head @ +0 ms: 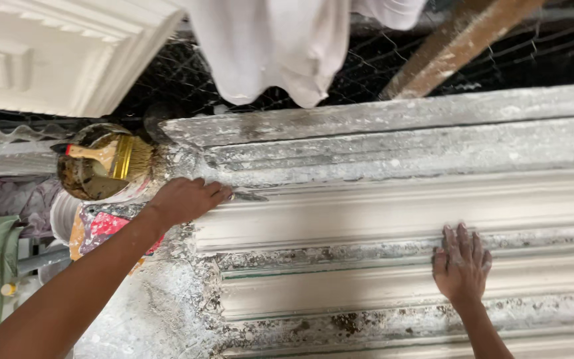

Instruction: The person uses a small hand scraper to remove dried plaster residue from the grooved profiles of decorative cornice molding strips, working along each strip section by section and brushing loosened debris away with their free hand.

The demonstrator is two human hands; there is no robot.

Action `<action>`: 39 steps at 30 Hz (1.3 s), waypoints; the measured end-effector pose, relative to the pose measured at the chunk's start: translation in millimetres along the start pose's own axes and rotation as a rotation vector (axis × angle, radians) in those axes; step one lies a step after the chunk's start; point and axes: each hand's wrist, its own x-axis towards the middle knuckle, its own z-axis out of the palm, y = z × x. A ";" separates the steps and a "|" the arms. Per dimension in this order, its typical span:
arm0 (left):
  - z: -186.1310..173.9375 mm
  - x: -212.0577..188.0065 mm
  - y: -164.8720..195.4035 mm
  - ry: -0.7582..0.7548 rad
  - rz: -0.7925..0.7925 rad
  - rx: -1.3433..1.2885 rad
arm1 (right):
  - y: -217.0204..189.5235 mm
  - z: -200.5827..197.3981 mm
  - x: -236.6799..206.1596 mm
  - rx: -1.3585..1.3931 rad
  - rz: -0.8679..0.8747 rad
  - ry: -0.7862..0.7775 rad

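Left hand grips a small scraper on the plaster moulding; right hand lies flat, released.

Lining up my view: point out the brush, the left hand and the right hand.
brush [119, 157]: head view, on its brass ferrule, over the pot.
left hand [184, 199]: head view, back of the hand, on the moulding's end.
right hand [461, 262]: head view, back of the hand, flat on the moulding.

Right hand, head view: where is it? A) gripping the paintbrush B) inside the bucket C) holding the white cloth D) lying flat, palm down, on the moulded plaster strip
D: the right hand lies flat with fingers spread on the long plaster moulding, holding nothing; the paintbrush rests across the bucket far off to the left, beyond the left hand.
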 end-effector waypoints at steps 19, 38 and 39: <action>-14.4 102.6 82.7 0.002 0.110 -0.035 | 7.2 -5.3 1.4 0.011 -0.055 0.028; -60.5 201.7 147.5 0.103 0.245 -0.018 | 71.5 -20.6 19.8 0.033 0.015 0.029; -59.5 190.9 138.5 0.123 0.254 -0.043 | 72.9 -20.0 20.1 0.030 0.024 0.026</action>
